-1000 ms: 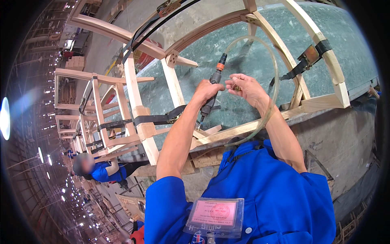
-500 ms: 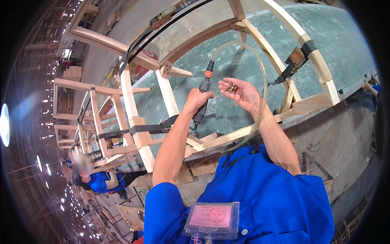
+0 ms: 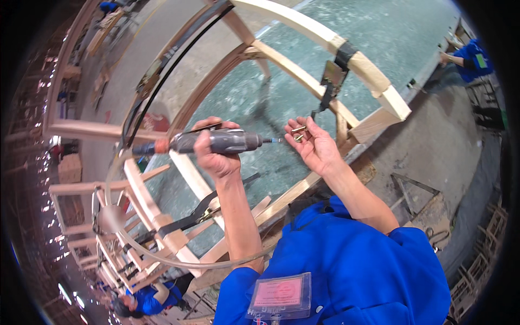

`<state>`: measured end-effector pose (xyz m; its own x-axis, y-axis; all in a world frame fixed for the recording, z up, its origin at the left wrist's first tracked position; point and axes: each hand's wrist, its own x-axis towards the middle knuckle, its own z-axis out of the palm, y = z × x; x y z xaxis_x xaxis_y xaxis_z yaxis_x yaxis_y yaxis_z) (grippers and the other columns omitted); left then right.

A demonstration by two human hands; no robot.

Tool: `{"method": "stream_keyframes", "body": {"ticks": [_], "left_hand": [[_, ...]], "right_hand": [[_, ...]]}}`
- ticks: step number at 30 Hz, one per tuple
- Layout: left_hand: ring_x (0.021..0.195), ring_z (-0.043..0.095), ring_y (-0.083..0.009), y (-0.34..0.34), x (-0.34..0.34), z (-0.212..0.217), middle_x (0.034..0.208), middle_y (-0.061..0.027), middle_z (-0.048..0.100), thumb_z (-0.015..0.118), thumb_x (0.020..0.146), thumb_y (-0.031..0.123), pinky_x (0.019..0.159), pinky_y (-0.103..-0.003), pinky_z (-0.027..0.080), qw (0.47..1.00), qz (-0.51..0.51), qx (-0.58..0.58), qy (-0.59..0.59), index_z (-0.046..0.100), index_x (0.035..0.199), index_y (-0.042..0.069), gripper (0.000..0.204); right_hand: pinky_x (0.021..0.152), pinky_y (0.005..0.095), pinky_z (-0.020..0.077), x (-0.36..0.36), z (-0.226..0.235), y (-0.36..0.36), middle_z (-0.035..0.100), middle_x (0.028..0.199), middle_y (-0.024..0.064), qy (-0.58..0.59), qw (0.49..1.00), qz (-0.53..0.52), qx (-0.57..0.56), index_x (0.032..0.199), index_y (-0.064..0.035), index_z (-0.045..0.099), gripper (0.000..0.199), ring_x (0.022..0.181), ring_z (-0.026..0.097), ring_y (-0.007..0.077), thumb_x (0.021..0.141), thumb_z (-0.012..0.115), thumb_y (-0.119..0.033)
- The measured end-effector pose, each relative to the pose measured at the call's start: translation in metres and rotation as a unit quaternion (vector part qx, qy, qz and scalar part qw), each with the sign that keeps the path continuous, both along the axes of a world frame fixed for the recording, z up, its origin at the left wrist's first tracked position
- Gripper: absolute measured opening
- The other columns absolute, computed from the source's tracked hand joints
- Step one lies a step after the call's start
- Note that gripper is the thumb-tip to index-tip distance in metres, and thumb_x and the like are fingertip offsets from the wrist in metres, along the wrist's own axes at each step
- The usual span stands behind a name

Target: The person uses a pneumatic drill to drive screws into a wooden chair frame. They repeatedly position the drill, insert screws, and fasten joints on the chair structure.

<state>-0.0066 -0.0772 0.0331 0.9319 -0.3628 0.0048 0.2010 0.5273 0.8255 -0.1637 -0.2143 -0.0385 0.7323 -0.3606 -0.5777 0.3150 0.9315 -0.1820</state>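
Observation:
My left hand (image 3: 219,160) is closed around a grey air screwdriver (image 3: 227,142), held level with its bit pointing right. A clear air hose (image 3: 149,252) leaves the driver's orange-collared rear end and loops down across my left forearm. Palm up and fingers curled, my right hand (image 3: 320,154) carries a few brass-coloured bolts (image 3: 298,130) close to the bit's tip. The bit and bolts are apart. Around and beyond both hands stands a pale wooden frame (image 3: 303,76), bound by a black strap with a metal ratchet buckle (image 3: 333,78).
The frame rests on a worn green tabletop (image 3: 379,38). A second black strap (image 3: 189,221) crosses at left, near more wooden frames (image 3: 81,188). One person in blue (image 3: 149,299) is at lower left, another blue-clad person (image 3: 474,60) at upper right. A metal stand (image 3: 414,187) is on the floor at right.
My left hand has raised the screwdriver and swung it from near upright to level, its bit now toward my right hand. The hose has swung left, and the view has shifted.

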Motion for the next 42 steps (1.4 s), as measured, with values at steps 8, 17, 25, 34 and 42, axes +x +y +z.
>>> {"method": "stream_keyframes", "body": {"ticks": [8,17,25,34,42], "left_hand": [[0.078,0.066,-0.0298,-0.028,-0.022,-0.018,0.097,-0.0116,0.062,0.064,0.081,0.034,0.079,-0.05,0.054,0.992,0.054,-0.073,0.085,0.058,0.104,0.007,0.037],[0.078,0.065,-0.0287,-0.025,-0.025,-0.023,0.097,-0.0123,0.062,0.064,0.08,0.037,0.076,-0.048,0.055,0.986,0.094,-0.075,0.112,0.057,0.102,0.006,0.039],[0.081,0.064,-0.0301,-0.026,-0.025,-0.025,0.097,-0.0131,0.062,0.062,0.083,0.036,0.082,-0.051,0.053,0.989,0.07,-0.077,0.107,0.058,0.1,0.006,0.036],[0.082,0.065,-0.0301,-0.047,-0.025,-0.062,0.096,-0.011,0.064,0.058,0.087,0.032,0.079,-0.048,0.054,0.973,0.062,-0.033,0.218,0.058,0.098,0.007,0.028],[0.082,0.063,-0.0307,-0.059,-0.031,-0.086,0.094,-0.0113,0.062,0.059,0.086,0.032,0.079,-0.048,0.053,0.965,0.045,-0.028,0.255,0.055,0.098,0.006,0.029]], "right_hand": [[0.107,0.0438,0.0495,-0.021,0.013,0.003,0.063,0.121,0.0142,-0.014,0.996,-0.07,0.054,0.115,-0.0014,0.055,0.029,0.12,0.059,0.0298,0.105,0.048,-0.027],[0.108,0.0433,0.0491,-0.018,0.01,0.011,0.063,0.122,0.0121,-0.031,0.99,-0.106,0.09,0.115,-0.0042,0.055,0.028,0.122,0.058,0.0276,0.106,0.047,-0.029],[0.109,0.043,0.0477,-0.016,0.01,0.012,0.064,0.126,0.0106,-0.035,0.993,-0.094,0.065,0.116,-0.0038,0.06,0.027,0.123,0.058,0.0261,0.101,0.057,-0.026],[0.109,0.0463,0.0457,-0.002,-0.001,0.013,0.059,0.13,0.0162,0.065,0.989,-0.12,0.056,0.125,-0.0004,0.049,0.029,0.118,0.059,0.0277,0.107,0.044,-0.022],[0.11,0.0497,0.04,0.0,-0.015,0.01,0.062,0.119,0.0141,0.111,0.98,-0.161,0.043,0.119,-0.0032,0.049,0.026,0.104,0.06,0.0246,0.109,0.037,-0.024]]}}
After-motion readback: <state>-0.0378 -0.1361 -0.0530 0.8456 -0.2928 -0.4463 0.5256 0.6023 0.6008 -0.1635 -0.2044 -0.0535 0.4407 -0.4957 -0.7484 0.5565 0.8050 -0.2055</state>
